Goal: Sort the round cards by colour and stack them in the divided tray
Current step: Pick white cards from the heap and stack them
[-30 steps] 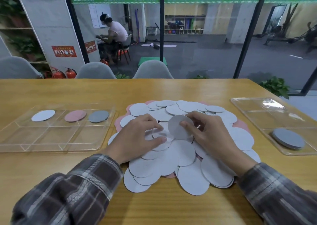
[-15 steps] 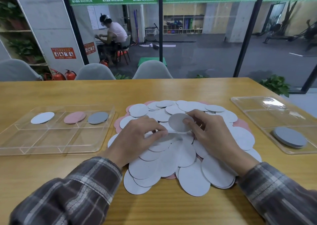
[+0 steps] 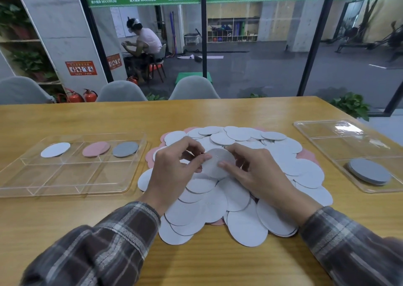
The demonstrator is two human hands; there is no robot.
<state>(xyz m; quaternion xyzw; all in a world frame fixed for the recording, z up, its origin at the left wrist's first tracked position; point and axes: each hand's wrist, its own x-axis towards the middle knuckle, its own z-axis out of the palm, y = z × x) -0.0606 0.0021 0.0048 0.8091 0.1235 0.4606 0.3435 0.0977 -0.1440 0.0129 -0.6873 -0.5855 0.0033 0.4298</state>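
Observation:
A wide pile of round cards (image 3: pixel 237 198), mostly white with pink ones peeking out at the edges, covers the middle of the wooden table. Above the pile, my left hand (image 3: pixel 174 172) and my right hand (image 3: pixel 253 174) both pinch one pale round card (image 3: pixel 218 161), lifted off the heap. The clear divided tray (image 3: pixel 72 176) on the left holds a white card (image 3: pixel 55 149), a pink card (image 3: pixel 96 149) and a grey card (image 3: pixel 125 149) in three separate back compartments. Its front compartments hold nothing.
A second clear tray (image 3: pixel 340 141) on the right holds a stack of grey cards (image 3: pixel 368 170) in its near compartment. Grey chairs (image 3: pixel 193 88) stand behind the table's far edge, before a glass wall. A person sits far off beyond it.
The pale card has been lifted higher off the pile. My left hand has come up from the pile and now pinches the card's left edge alongside my right hand.

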